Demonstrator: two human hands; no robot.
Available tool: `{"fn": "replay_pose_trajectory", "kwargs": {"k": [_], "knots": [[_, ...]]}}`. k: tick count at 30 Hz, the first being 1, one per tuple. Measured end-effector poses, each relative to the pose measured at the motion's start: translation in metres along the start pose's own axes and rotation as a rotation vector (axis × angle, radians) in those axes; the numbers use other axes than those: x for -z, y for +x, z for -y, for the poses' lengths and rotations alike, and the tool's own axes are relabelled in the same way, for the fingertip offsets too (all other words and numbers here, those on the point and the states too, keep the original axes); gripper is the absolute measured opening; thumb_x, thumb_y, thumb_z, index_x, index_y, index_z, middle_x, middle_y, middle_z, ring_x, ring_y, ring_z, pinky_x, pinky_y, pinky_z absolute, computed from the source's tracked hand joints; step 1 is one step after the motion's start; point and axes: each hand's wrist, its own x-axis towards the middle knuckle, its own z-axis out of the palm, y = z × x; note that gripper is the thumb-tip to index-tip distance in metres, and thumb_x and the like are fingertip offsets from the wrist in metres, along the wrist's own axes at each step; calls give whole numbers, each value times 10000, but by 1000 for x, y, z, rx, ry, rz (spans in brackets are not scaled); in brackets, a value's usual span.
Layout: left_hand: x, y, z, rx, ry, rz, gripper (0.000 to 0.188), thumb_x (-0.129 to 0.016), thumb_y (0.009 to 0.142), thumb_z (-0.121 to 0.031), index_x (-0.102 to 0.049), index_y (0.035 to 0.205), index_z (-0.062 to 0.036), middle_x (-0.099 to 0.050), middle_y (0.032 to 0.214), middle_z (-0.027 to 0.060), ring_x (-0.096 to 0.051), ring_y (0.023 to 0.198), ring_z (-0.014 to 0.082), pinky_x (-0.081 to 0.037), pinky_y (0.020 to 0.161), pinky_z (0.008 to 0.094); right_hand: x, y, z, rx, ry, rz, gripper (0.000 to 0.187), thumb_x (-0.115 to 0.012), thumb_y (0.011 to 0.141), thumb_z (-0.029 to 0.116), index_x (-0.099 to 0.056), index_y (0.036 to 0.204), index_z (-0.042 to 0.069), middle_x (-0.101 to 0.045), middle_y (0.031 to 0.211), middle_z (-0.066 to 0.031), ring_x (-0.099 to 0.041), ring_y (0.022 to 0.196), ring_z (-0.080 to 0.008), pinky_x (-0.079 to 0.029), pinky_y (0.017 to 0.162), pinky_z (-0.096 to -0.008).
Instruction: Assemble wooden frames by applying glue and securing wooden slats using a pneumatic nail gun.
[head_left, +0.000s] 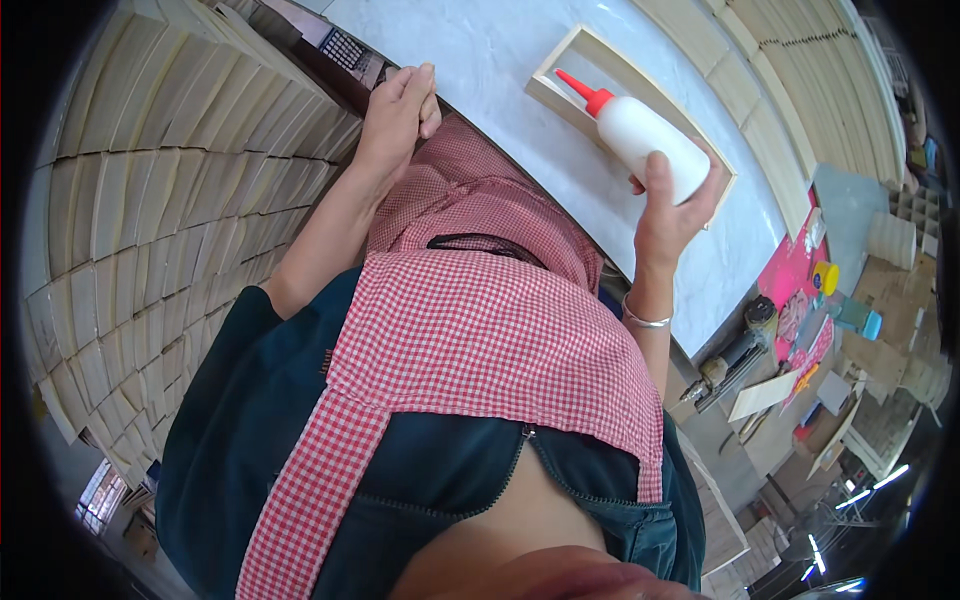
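My right hand (670, 215) is wrapped round the lower part of a white squeeze glue bottle (645, 140) with a red cap and a long red nozzle. The bottle is tilted, its nozzle toward the far left, above a narrow rectangular wooden frame (570, 112) on the pale marbled tabletop (500, 75). Bottle and hand cover part of the frame. My left hand (398, 115) is held near the table's left edge, its fingers curled closed; no object shows in them.
Tall stacks of pale wooden pieces (190, 190) rise on my left. More wooden pieces (760, 90) line the table's far right side. Beyond the right end are a pneumatic tool (725, 368), a yellow tub (825, 278) and a pink sheet (785, 265). A calculator (343, 48) lies at the far left.
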Motion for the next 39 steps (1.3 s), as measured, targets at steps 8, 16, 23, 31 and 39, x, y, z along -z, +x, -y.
{"fn": "replay_pose_trajectory", "kwargs": {"k": [8, 16, 23, 31, 39], "knots": [[16, -1, -2, -25, -20, -16, 368, -510, 1096, -322, -525, 805, -98, -415, 656, -18, -377, 563, 71, -334, 526, 200, -16, 5, 1, -2, -91, 79, 548, -799, 867, 253, -512, 1273, 22, -597, 1153, -172, -651, 1021, -308, -562, 837, -380], [23, 7, 1, -32, -115, -18, 345, -529, 1088, -315, -550, 825, -92, -475, 702, -5, -449, 613, 77, -390, 586, 210, -23, 16, 4, 99, -185, 46, 546, -811, 864, 260, -515, 1255, 20, -617, 1107, -164, -662, 973, -297, -562, 807, -364], [28, 8, 4, -65, -26, -41, 247, -568, 1065, -262, -600, 898, -82, -566, 752, 8, -561, 686, 85, -435, 657, 202, -30, 36, 2, 211, -266, -7, 546, -818, 861, 269, -515, 1236, 12, -621, 1084, -157, -662, 936, -283, -557, 786, -348], [32, 6, 3, -77, 59, -93, 187, -604, 1033, -220, -638, 916, -79, -618, 739, 5, -636, 711, 97, -460, 680, 207, -35, 56, -3, 314, -375, -91, 564, -830, 851, 288, -514, 1224, 6, -618, 1073, -157, -653, 909, -276, -550, 775, -346], [21, 3, 1, -141, 325, -100, 203, -560, 1046, -221, -628, 917, -81, -584, 703, -10, -604, 665, 94, -444, 655, 224, -18, 55, -2, 288, -407, -111, 567, -831, 848, 290, -518, 1223, 3, -623, 1074, -160, -653, 911, -274, -548, 780, -352]]}}
